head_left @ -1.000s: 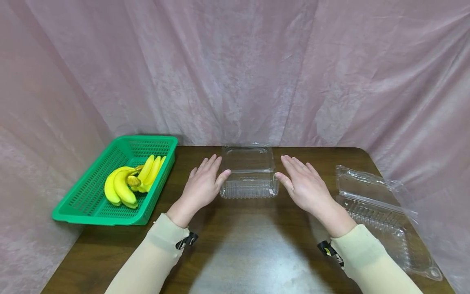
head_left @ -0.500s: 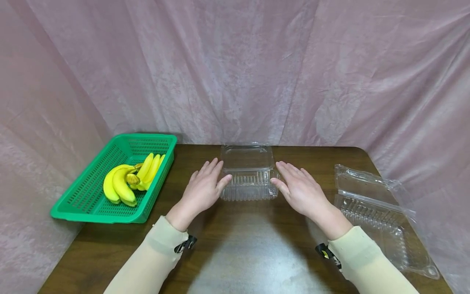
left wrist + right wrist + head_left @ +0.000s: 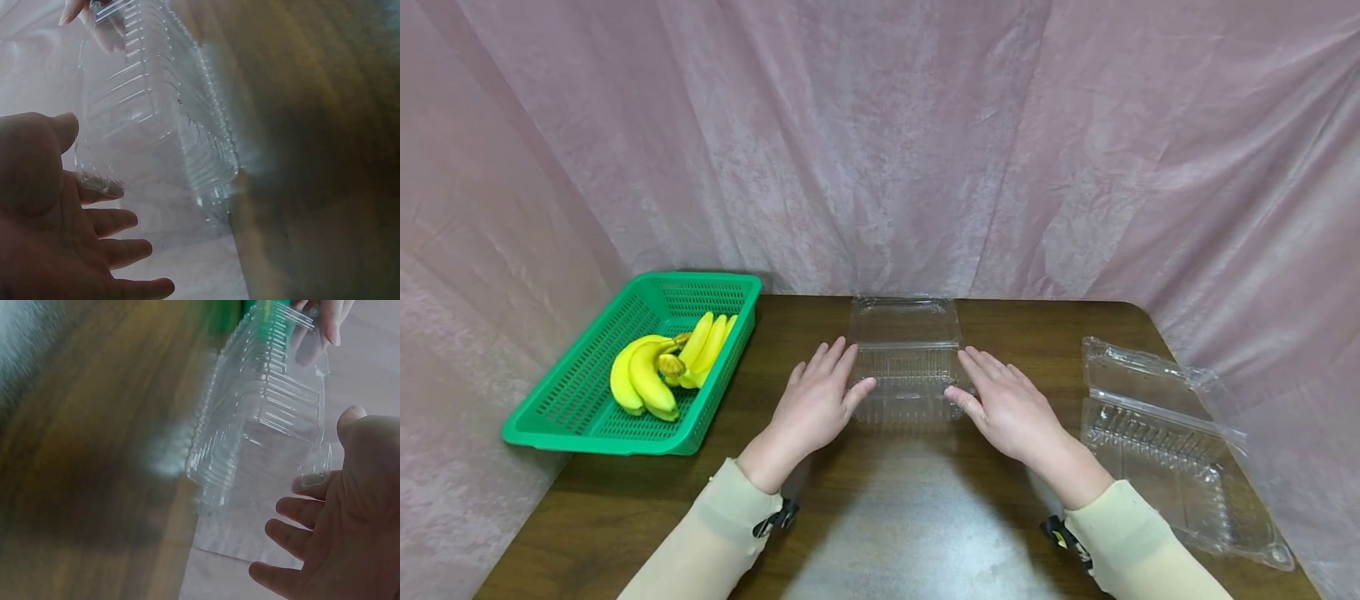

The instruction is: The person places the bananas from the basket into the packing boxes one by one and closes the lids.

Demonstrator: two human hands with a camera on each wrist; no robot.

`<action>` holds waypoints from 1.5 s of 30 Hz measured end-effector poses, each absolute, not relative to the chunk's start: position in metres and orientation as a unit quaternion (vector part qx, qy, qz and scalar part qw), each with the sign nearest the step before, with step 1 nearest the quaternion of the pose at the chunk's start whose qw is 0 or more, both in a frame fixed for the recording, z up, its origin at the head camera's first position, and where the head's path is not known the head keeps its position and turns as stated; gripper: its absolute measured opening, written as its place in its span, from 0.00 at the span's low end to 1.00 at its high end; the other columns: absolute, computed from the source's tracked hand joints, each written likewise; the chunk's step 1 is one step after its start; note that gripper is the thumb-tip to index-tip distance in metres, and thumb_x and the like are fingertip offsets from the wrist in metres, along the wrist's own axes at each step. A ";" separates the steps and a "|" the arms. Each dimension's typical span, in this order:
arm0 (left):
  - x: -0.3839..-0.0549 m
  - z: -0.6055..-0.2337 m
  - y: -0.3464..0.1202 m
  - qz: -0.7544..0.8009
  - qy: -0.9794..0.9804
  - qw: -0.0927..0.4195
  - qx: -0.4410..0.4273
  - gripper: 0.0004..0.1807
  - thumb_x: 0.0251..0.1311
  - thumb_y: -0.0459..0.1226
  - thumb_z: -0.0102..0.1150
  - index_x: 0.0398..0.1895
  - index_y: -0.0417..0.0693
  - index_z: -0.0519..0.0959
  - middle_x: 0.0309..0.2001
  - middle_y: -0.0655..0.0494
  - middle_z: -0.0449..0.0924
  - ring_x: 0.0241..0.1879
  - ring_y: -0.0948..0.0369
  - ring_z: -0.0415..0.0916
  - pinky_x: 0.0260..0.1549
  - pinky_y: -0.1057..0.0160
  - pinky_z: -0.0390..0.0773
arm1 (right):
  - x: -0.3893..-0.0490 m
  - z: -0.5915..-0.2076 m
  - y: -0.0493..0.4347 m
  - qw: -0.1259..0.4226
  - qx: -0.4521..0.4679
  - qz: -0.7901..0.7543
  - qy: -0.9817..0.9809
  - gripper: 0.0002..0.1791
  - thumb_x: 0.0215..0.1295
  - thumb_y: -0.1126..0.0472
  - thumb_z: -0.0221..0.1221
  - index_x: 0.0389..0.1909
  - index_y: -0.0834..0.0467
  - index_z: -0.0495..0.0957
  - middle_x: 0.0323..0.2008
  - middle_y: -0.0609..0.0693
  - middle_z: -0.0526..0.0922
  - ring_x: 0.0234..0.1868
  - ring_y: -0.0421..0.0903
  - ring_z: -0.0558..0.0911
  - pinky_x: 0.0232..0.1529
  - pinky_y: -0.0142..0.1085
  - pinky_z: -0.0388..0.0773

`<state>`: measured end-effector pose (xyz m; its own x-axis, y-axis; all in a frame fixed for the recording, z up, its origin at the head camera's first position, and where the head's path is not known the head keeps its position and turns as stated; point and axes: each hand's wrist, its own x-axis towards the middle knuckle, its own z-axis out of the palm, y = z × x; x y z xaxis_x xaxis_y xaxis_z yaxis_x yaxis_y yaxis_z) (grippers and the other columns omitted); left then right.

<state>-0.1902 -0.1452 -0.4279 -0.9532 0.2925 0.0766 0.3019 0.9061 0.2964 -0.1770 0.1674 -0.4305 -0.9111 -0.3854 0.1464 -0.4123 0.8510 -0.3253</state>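
A clear plastic clamshell container (image 3: pixel 906 367) lies at the far middle of the table with its lid folded back toward the curtain. My left hand (image 3: pixel 816 400) is at its left side, fingers straight and thumb stretched over the near left rim. Mirroring it, my right hand (image 3: pixel 1009 408) is at the right side, thumb over the near right corner. In the left wrist view, the index fingertip shows behind the corner of the container (image 3: pixel 156 94). The right wrist view has the right index fingertip likewise behind the corner of the ribbed container (image 3: pixel 250 412).
To the left, a green plastic basket (image 3: pixel 706 417) holds yellow bananas (image 3: pixel 651 379). Another clear clamshell container (image 3: pixel 1157 467) lies unfolded along the table's right edge. A pink curtain (image 3: pixel 910 150) hangs behind the brown wooden table (image 3: pixel 880 492).
Both hands have come slightly closer to the person and the right one inward. The container's near edge has shifted a little toward the person, between the hands.
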 end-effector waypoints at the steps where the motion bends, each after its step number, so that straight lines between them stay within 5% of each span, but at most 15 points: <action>1: -0.189 -0.430 -0.146 -0.153 -0.976 0.014 -0.153 0.44 0.85 0.64 0.44 0.89 0.45 0.59 0.89 0.44 0.50 0.87 0.41 0.47 0.79 0.28 0.54 | -0.176 -0.432 0.167 0.037 0.209 0.177 -0.961 0.44 0.87 0.34 0.48 0.87 0.63 0.60 0.85 0.61 0.61 0.85 0.63 0.61 0.82 0.63 0.55; 45: -0.184 -0.458 -0.159 -0.143 -0.976 -0.017 -0.163 0.48 0.81 0.60 0.59 0.89 0.41 0.57 0.88 0.43 0.53 0.87 0.41 0.46 0.77 0.24 0.53 | -0.171 -0.470 0.156 -0.018 0.199 0.219 -0.955 0.59 0.77 0.27 0.58 0.88 0.65 0.52 0.90 0.60 0.45 0.89 0.61 0.49 0.81 0.60 0.59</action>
<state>-0.1836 -0.1585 -0.4584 -0.9460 0.3239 0.0132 0.3140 0.9055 0.2854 -0.1706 0.1559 -0.4695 -0.9198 -0.3888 0.0534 -0.3732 0.8247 -0.4249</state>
